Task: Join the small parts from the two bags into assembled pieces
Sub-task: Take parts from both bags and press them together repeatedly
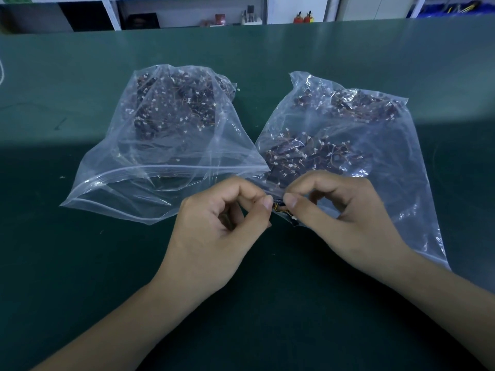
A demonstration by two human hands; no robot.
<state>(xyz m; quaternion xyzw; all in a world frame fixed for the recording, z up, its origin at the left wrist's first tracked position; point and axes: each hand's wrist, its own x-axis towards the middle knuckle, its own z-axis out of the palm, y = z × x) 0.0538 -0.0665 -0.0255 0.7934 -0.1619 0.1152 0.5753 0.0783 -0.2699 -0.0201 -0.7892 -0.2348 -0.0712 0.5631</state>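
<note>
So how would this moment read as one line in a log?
step: joining parts | left hand: pinches small part | right hand: pinches same part | left bag, right bag: on table

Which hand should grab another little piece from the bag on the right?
Probably the right hand: it lies over the right bag. Both hands pinch the small part, so it must let go first.

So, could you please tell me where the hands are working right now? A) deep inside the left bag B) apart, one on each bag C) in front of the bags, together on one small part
C: the left hand and right hand pinch a small part between them, in front of the two bags.
</note>
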